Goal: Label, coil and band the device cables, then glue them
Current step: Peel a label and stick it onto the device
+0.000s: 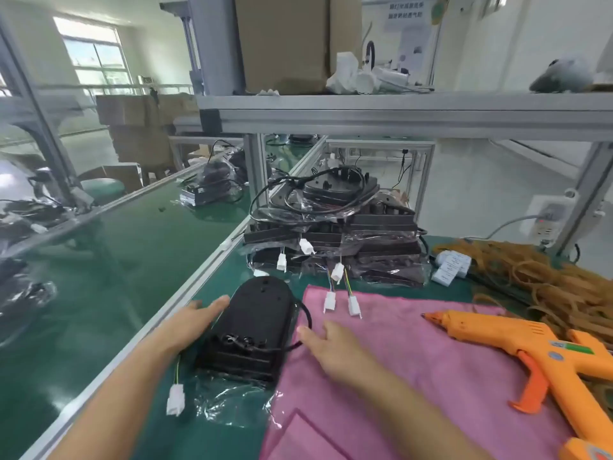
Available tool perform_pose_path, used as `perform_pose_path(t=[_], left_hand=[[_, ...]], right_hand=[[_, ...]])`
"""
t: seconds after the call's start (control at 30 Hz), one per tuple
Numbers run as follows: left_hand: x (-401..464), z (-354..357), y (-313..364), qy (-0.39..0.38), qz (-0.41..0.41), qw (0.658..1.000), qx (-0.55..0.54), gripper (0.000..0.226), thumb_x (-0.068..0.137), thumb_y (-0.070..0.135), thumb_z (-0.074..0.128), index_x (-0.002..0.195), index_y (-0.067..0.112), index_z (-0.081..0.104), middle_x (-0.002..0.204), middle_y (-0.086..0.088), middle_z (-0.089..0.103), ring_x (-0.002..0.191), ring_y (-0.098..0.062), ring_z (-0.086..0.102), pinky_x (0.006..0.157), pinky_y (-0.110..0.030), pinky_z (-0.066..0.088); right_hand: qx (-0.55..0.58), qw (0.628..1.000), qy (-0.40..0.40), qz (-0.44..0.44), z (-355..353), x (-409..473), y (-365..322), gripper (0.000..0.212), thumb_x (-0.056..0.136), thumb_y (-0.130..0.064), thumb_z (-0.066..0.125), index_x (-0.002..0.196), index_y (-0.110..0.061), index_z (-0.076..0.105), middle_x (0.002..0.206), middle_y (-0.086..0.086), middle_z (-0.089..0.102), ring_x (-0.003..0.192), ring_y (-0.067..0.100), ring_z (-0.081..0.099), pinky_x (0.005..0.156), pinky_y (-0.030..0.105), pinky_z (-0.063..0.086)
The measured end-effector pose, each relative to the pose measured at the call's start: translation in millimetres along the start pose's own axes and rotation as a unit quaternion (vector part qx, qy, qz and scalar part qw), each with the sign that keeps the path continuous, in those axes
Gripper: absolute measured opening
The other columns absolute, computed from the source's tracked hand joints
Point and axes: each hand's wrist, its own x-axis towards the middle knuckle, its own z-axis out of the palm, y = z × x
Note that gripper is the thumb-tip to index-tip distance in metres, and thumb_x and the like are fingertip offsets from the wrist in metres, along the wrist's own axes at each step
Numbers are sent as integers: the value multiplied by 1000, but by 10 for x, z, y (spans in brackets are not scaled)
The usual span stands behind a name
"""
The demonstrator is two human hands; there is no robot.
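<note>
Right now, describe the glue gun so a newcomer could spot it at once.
Find the pink cloth spread over the green bench. On its right side lies the glue gun, nozzle pointing left, just in front of the heap of tan rubber bands. It is the only bright orange, pistol-shaped tool there.

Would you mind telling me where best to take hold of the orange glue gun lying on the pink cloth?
Probably by the handle of the glue gun, coming from the right with the right hand. It lies flat on the pink cloth, its nozzle pointing left towards the device, handle angled towards the near right.
</note>
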Motion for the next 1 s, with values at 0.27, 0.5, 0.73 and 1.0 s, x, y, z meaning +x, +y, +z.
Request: perform_pose_path(t=[0.27, 0.5, 0.73, 1.0], left_hand=[[13, 147, 129, -79, -39, 986, -145, 60, 83, 42, 72, 127, 4, 57, 116, -12, 69, 102, -30, 67, 93, -37, 51], [-184, 65, 457, -78, 1, 976, -202, 35, 85, 22, 72, 105, -6, 66, 77, -15, 67, 63, -28, 60, 59, -33, 50], [-688, 203, 1199, -157, 142, 949, -235, 12, 86, 23, 69, 89, 14, 76, 75, -6, 74, 48, -14, 61, 39, -20, 46], [-954, 1437, 1576, -210, 84, 918, -325, 15, 92, 9, 61, 95, -6, 62, 57, -9, 46, 31, -6, 35, 34, -12, 30]], right_hand=[[144, 986, 24, 83, 287, 148, -245, 49, 87, -41, 63, 119, -5, 52, 116, 12, 63, 105, 30, 63, 94, 44, 51], [232, 971, 55, 19, 211, -64, -110, 49, 80, -9, 69, 124, -18, 51, 112, -2, 68, 101, 15, 65, 94, 37, 52], [300, 942, 134, -62, -337, -713, 100, 49, 82, -20, 67, 122, -44, 55, 102, -18, 71, 92, 2, 68, 82, 32, 57], [134, 964, 218, 74, -1170, -911, 695, 31, 84, -34, 67, 114, -31, 60, 101, -13, 68, 94, 11, 64, 85, 39, 53]])
